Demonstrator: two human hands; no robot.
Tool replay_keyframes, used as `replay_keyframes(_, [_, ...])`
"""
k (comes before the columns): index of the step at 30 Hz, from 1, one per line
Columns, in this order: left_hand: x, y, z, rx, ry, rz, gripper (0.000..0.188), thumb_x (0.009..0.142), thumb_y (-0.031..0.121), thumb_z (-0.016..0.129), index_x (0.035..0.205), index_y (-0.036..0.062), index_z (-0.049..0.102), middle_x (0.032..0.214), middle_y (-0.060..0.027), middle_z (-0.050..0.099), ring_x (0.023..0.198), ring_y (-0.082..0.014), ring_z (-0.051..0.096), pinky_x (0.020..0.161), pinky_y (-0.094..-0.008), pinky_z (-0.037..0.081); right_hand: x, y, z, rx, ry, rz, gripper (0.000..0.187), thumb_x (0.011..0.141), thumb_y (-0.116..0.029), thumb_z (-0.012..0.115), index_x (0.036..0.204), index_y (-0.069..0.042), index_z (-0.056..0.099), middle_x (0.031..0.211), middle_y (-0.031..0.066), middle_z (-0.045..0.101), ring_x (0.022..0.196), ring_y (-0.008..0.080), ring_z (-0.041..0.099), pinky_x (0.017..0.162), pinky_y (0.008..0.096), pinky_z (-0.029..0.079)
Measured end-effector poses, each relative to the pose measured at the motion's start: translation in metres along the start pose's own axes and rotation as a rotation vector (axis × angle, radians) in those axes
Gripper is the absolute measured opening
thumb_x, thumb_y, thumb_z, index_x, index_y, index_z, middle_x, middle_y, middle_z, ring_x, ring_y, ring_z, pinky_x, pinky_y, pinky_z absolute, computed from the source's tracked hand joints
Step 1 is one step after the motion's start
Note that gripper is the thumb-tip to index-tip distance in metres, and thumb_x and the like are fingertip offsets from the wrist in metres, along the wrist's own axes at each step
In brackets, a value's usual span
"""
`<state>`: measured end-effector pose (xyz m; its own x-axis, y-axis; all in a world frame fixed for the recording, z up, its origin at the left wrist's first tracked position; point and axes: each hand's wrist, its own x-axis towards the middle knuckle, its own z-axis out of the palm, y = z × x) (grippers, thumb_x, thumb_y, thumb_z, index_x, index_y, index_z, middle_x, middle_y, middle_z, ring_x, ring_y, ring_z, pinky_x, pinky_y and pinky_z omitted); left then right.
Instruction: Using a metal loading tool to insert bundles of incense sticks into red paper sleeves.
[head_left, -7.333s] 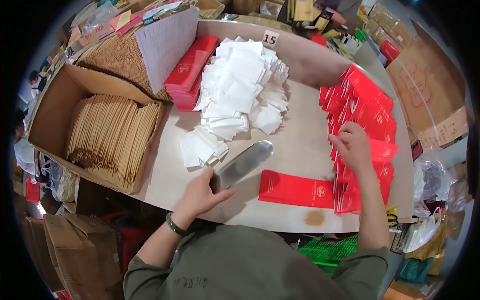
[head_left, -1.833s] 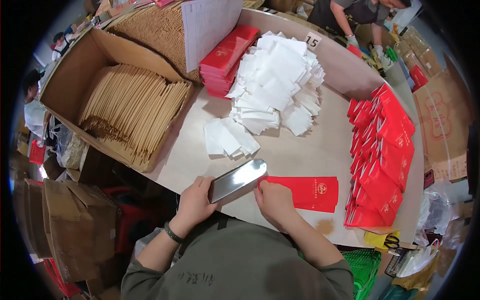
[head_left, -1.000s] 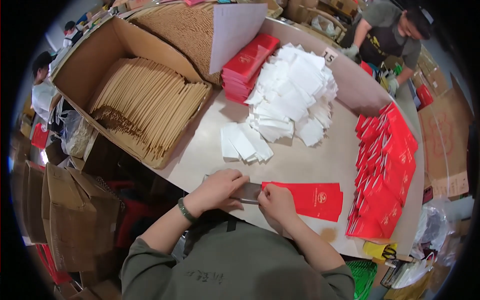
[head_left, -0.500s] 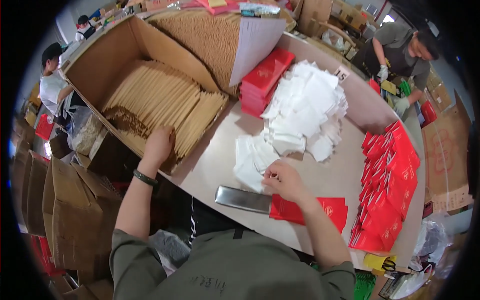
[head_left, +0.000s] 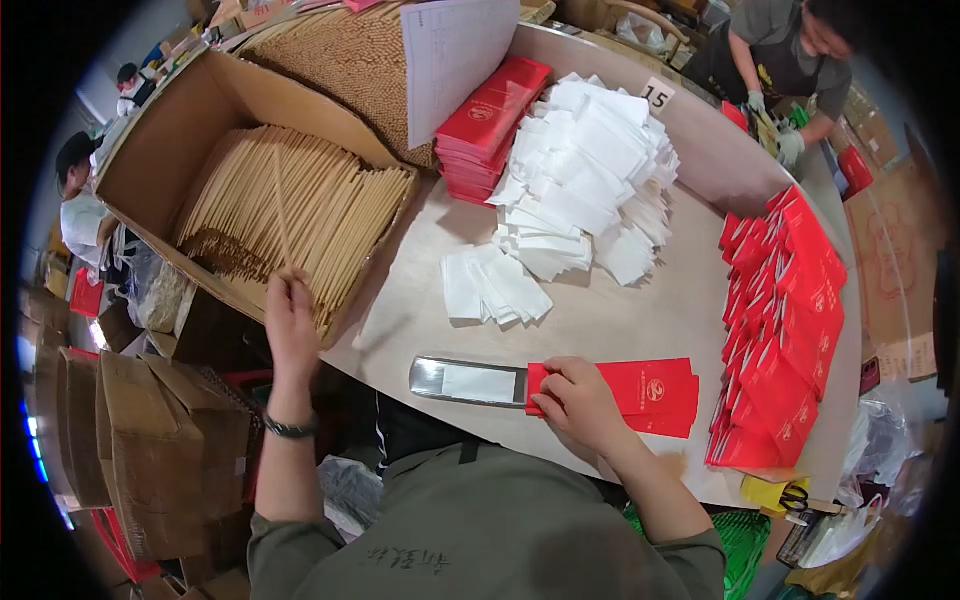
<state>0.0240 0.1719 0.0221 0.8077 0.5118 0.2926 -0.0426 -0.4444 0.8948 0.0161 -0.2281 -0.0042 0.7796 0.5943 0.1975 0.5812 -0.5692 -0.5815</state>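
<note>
My left hand (head_left: 291, 320) pinches the lower end of a slim wooden chopstick (head_left: 282, 210), which rises at a tilt over the carton (head_left: 150, 165) of chopsticks; whether it is one or a joined pair I cannot tell. My right hand (head_left: 580, 400) has its fingers closed at the left edge of a red paper sleeve (head_left: 655, 390), one of a fanned stack near the table's front. Out of that end reaches a shiny metal tray (head_left: 428, 378), and a white folded napkin (head_left: 480, 384) lies on it. Loose napkins (head_left: 490, 287) lie just beyond.
A heap of white napkins (head_left: 590, 150) and a stack of red sleeves (head_left: 490, 110) stand at the back. At right are rows of red packets (head_left: 785, 340). Scissors (head_left: 793, 497) lie near the front right corner. Co-workers (head_left: 790, 70) are at the far right and far left.
My left hand has lifted a chopstick out of the carton. My right hand has moved from the loose napkins to the red sleeve, and a napkin now lies on the metal tray.
</note>
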Motion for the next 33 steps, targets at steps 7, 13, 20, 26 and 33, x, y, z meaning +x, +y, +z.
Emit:
replay_keyframes(7, [-0.064, 0.018, 0.02, -0.154, -1.04, -0.291, 0.014, 0.097, 0.014, 0.065, 0.094, 0.0006, 0.068, 0.08, -0.0013, 0.064, 0.073, -0.0104, 0.057, 0.068, -0.0239, 0.047, -0.005, -0.002, -0.009, -0.019, -0.047, -0.053, 0.033, 0.078, -0.022, 0.08, 0.092, 0.001, 0.061, 0.134, 0.0249, 0.054, 0.125, 0.0426, 0.05, 0.104, 0.0488, 0.043])
replay_keyframes(13, [-0.05, 0.02, 0.035, 0.364, -1.029, -0.245, 0.016, 0.088, 0.012, 0.073, 0.092, -0.0024, 0.069, 0.082, -0.0119, 0.07, 0.076, -0.0173, 0.067, 0.07, -0.0302, 0.053, -0.013, 0.004, 0.0, -0.002, -0.061, -0.088, 0.034, 0.078, -0.022, 0.08, 0.092, 0.002, 0.06, 0.136, 0.0259, 0.053, 0.126, 0.0425, 0.049, 0.105, 0.048, 0.043])
replay_keyframes(20, [-0.11, 0.045, 0.118, 0.28, -0.86, 0.415, 0.021, 0.077, 0.012, 0.078, 0.095, 0.0055, 0.068, 0.083, -0.0092, 0.063, 0.08, -0.0276, 0.065, 0.07, -0.0376, 0.053, -0.003, -0.006, 0.011, -0.035, -0.015, -0.095, 0.04, 0.077, -0.029, 0.08, 0.095, 0.002, 0.063, 0.131, 0.0229, 0.056, 0.122, 0.04, 0.051, 0.101, 0.0481, 0.044])
replay_keyframes(26, [-0.103, 0.047, 0.122, 0.363, -0.583, 0.04, 0.027, 0.082, 0.013, 0.075, 0.105, 0.0007, 0.067, 0.091, -0.0154, 0.068, 0.083, -0.027, 0.068, 0.074, -0.036, 0.055, -0.001, -0.003, 0.011, -0.102, 0.016, -0.058, 0.043, 0.075, -0.027, 0.08, 0.101, 0.002, 0.062, 0.131, 0.0222, 0.056, 0.121, 0.0401, 0.052, 0.102, 0.0483, 0.044])
replay_keyframes(33, [-0.129, 0.058, 0.12, 0.039, -0.908, 0.13, 0.049, 0.086, 0.031, 0.074, 0.121, 0.0011, 0.058, 0.112, -0.0186, 0.062, 0.1, -0.0369, 0.06, 0.088, -0.0432, 0.049, -0.008, -0.008, 0.007, -0.077, 0.088, -0.112, 0.036, 0.075, -0.015, 0.074, 0.107, -0.003, 0.062, 0.111, 0.02, 0.06, 0.102, 0.0385, 0.059, 0.087, 0.0468, 0.05])
